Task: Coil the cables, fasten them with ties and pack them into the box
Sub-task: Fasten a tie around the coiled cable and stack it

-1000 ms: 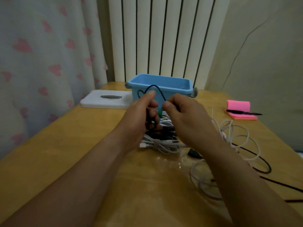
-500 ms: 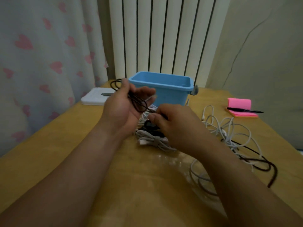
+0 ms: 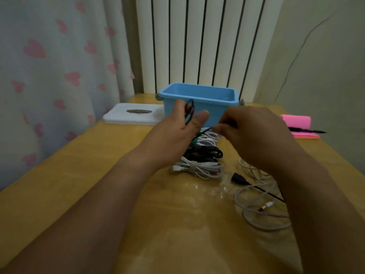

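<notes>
Curling round a loop of black cable (image 3: pixel 189 112), the left hand (image 3: pixel 173 136) holds it while the right hand (image 3: pixel 251 135) pinches the straight part.

One wide-angle view looks from the person's head, forward and down along both forearms, across the yellow wooden counter (image 3: pixel 79 165). It faces the open blue plastic box (image 3: pixel 213 100) at the far edge and the white ribbed radiator (image 3: pixel 197 36) behind. The left hand (image 3: pixel 173 135) and right hand (image 3: pixel 254 135) sit near, mid-frame.
</notes>
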Demonstrator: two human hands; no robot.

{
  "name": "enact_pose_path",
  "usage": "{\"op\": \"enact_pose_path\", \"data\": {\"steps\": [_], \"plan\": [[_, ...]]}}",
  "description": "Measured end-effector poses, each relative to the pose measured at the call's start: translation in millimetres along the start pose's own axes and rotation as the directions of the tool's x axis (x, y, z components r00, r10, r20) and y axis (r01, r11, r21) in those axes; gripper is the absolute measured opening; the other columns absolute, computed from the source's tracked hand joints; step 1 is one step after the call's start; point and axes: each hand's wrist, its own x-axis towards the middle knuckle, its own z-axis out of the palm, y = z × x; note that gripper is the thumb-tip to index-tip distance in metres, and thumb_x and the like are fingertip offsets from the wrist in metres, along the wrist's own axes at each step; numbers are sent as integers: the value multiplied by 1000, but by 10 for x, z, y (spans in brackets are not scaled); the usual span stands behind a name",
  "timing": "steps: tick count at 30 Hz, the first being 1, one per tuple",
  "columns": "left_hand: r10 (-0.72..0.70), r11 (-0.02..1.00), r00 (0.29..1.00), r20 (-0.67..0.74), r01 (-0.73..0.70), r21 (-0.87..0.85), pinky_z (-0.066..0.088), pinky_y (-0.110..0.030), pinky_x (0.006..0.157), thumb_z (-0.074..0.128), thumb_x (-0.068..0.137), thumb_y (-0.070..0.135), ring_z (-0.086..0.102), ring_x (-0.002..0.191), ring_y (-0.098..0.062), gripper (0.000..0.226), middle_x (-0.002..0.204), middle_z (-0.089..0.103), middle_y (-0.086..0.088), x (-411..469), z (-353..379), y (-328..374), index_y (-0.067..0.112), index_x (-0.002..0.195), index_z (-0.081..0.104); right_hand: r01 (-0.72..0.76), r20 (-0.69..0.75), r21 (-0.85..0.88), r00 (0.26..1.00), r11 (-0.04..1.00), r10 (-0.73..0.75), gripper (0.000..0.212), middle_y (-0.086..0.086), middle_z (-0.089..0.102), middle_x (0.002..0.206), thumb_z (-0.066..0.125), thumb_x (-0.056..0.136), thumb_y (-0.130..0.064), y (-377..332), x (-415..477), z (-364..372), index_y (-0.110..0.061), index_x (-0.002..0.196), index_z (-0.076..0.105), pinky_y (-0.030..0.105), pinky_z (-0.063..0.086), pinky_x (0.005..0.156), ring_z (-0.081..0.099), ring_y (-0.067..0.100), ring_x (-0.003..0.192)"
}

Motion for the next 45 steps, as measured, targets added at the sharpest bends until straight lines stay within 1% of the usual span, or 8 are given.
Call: {"op": "enact_pose_path", "data": {"steps": [9, 15, 22, 31, 35, 38, 41, 45], "plan": [[61, 973, 987, 149, -92, 213, 55, -51, 83, 37, 112, 50, 62, 89, -16, 25, 100, 64, 2, -9, 109, 34, 34, 109, 56, 63, -119, 309, 993, 949, -27, 14, -17, 58, 83, 62, 103, -40, 11, 55, 69, -27, 101, 66, 10, 36, 62, 53, -4, 77], [-8, 981, 1000, 23, 12, -195, 51, -37, 68, 43, 113, 43, 60, 70, -7, 31, 80, 64, 10, -59, 37, 74, 29, 93, 61, 90, -84, 431, 995, 898, -59, 12, -11, 62, 77, 62, 104, -37, 38, 52, 1, -29, 95, 66, 7, 42, 57, 57, -9, 66], [-339, 556, 940, 28, 224, -800, 28, -27, 49, 50, 112, 42, 38, 58, -13, 34, 64, 35, 4, 73, -81, -101, 23, 84, 48, 24, -102, 359, 995, 933, 14, 20, -12, 62, 81, 57, 107, -37, 16, 72, 121, -25, 102, 71, 28, 41, 64, 56, 3, 74], [-282, 625, 960, -7, 178, -760, 48, -32, 72, 50, 111, 48, 57, 70, -13, 39, 74, 58, 1, 17, 84, 64, 16, 91, 61, 146, -45, 273, 989, 951, -139, 12, -11, 73, 101, 58, 106, -40, -354, -54, 461, -33, 111, 66, 38, 56, 77, 65, 12, 94], [-372, 226, 928, 16, 108, -968, 61, -38, 78, 47, 112, 47, 61, 65, -17, 42, 69, 55, -3, 73, -32, 31, 16, 86, 58, 127, 1, 286, 991, 950, -133, 16, -16, 63, 85, 58, 105, -44, -317, -26, 461, -39, 90, 57, 33, 48, 68, 59, 8, 81], [-392, 33, 917, 68, 88, -996, 56, -28, 54, 45, 111, 52, 45, 51, -12, 47, 62, 40, 2, 105, -149, -33, 17, 81, 53, 84, 81, 298, 990, 951, -113, 25, -13, 62, 80, 56, 106, -46, -233, 12, 453, -34, 85, 61, 36, 50, 67, 58, 6, 78], [-383, 65, 918, 100, 135, -989, 27, -19, 42, 48, 106, 62, 27, 48, -8, 50, 62, 30, 5, 114, -170, -95, 20, 80, 52, 47, 133, 336, 986, 941, -97, 26, -10, 66, 80, 59, 105, -47, -202, 22, 444, -27, 92, 70, 38, 54, 70, 61, 8, 77], [-297, 162, 948, 116, 170, -972, 23, -20, 46, 57, 94, 77, 27, 53, -8, 56, 68, 30, 6, 95, -197, -123, 22, 85, 52, -8, 157, 411, 986, 912, -62, 28, -8, 65, 74, 64, 100, -49, -192, 27, 394, -27, 84, 70, 28, 44, 62, 58, 7, 69]]}}
